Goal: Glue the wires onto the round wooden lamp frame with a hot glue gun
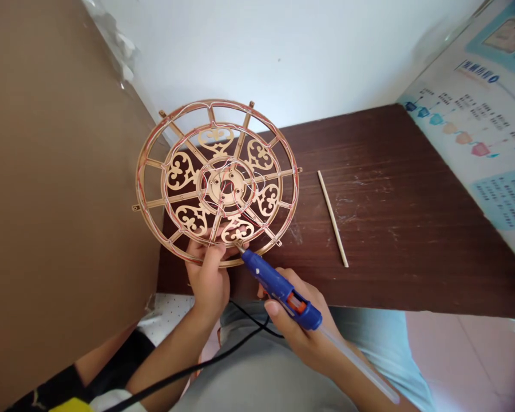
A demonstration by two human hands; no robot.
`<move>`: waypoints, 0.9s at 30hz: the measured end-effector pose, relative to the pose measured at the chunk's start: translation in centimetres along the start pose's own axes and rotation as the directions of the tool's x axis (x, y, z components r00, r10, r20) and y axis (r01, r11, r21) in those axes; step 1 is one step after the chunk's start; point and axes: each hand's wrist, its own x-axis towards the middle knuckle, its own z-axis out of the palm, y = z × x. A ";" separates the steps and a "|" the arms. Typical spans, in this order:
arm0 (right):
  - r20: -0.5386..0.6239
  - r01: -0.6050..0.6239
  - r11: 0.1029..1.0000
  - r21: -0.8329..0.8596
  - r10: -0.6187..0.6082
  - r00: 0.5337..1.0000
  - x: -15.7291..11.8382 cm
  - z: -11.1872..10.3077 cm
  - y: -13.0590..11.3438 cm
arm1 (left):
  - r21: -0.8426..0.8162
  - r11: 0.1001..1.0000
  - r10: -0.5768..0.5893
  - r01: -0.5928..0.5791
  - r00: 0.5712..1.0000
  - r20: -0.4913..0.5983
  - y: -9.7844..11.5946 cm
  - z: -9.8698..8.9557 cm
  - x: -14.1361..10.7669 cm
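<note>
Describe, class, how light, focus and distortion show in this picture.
Head view: pale wall brightest, brown panel at left dim; round frame fairly crisp, small lettering on the poster too soft to read; apparent wide-angle stretching toward the edges.

Dark brown tabletop [412,229], wood-grained, carries slim pale stick [333,219], lying flat right of center, far end angled left, near end close to near edge. Pale scuffs [347,210] and smudges mark surface on both sides of stick.
</note>
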 end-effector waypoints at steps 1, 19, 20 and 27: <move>0.007 0.003 1.000 -0.005 -0.003 1.000 0.0 0.0 0.0 | -0.006 1.000 0.003 -0.003 1.000 0.008 0.0 0.0 0.0; 0.035 -0.026 0.998 -0.057 0.028 0.999 0.3 0.2 0.1 | 0.038 0.998 0.042 -0.041 0.999 -0.018 -0.7 -0.1 -0.3; 0.034 -0.026 0.998 -0.063 0.028 0.999 0.3 0.2 0.1 | 0.039 0.998 0.041 -0.040 0.999 -0.017 -0.7 -0.1 -0.2; 0.028 -0.010 0.994 -0.106 0.013 1.000 0.2 0.2 0.1 | 0.016 0.999 0.029 -0.028 1.000 -0.011 -0.6 0.0 -0.3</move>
